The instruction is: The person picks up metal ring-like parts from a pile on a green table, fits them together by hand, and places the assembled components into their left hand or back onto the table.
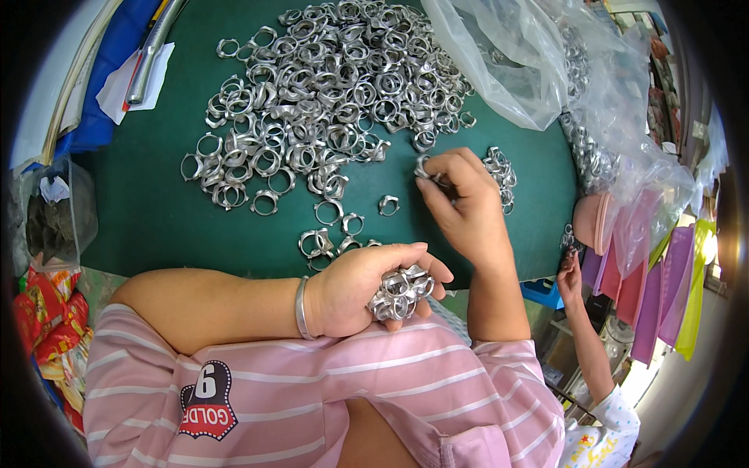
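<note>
In my left hand, palm up near the table's front edge, sits a cluster of silver metal rings. Fingers of that hand curl around the cluster from below. My right hand pinches one metal ring between thumb and fingertips, just above the green table surface. Beyond both hands spreads a large heap of similar rings. A few loose rings lie between the heap and my left hand, and one single ring rests left of my right hand. Behind my right wrist is a small ring pile.
Clear plastic bags, some with rings inside, lie along the right. A metal ring mandrel rests on white paper at the upper left. A clear plastic container hangs at the left edge. Another person's hand holds rings beside a pink bowl.
</note>
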`<state>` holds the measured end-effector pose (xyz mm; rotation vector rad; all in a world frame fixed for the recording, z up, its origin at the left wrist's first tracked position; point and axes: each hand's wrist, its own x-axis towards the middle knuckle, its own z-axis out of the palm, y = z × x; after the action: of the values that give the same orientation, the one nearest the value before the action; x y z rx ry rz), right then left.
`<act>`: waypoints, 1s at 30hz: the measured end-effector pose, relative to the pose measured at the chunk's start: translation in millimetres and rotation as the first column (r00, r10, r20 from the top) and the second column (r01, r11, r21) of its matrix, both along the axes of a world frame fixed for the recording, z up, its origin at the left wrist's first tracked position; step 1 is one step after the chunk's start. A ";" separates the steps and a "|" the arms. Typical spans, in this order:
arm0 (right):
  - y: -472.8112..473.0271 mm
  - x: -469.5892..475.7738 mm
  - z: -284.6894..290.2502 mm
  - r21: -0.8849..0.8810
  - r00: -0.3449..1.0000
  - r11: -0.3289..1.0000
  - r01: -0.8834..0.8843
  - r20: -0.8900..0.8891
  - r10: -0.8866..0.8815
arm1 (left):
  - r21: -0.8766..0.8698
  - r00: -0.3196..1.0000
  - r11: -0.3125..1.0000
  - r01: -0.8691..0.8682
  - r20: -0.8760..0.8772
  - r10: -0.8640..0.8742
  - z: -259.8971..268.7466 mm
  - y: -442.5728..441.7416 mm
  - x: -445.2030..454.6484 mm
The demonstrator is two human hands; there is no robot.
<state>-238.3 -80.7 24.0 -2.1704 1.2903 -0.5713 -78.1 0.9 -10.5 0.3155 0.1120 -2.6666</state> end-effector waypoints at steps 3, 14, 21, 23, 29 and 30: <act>4.0 -11.4 15.8 0.161 0.990 0.987 -0.024 0.144 0.000 | 0.018 1.000 1.000 0.003 -0.016 -0.002 1.0 -0.3 -0.7; -5.2 -10.0 52.5 0.318 0.843 0.815 -0.485 0.418 0.338 | 0.072 0.994 0.993 -0.092 -0.052 0.096 -2.2 -0.3 -3.2; -21.9 5.8 34.6 0.047 0.968 0.971 -0.234 0.104 0.228 | 0.055 0.999 0.998 -0.033 0.007 0.032 2.6 -3.8 -1.3; -32.8 14.6 1.4 -0.288 0.992 0.957 -0.032 -0.126 -0.005 | -0.008 0.998 0.999 -0.041 0.042 0.041 4.6 -3.4 1.3; -15.8 5.4 -6.7 -0.046 0.991 0.991 -0.128 -0.031 0.127 | -0.064 0.996 0.997 -0.046 0.076 0.051 7.4 -3.6 1.5; -14.5 1.5 -1.2 0.049 0.990 0.989 -0.141 0.027 0.140 | -0.045 0.998 0.998 -0.040 0.056 0.042 7.8 -3.2 1.7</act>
<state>-236.9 -95.2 22.8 -2.1857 1.1169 -0.5001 -76.3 -2.3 -2.7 0.3708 0.0414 -2.6129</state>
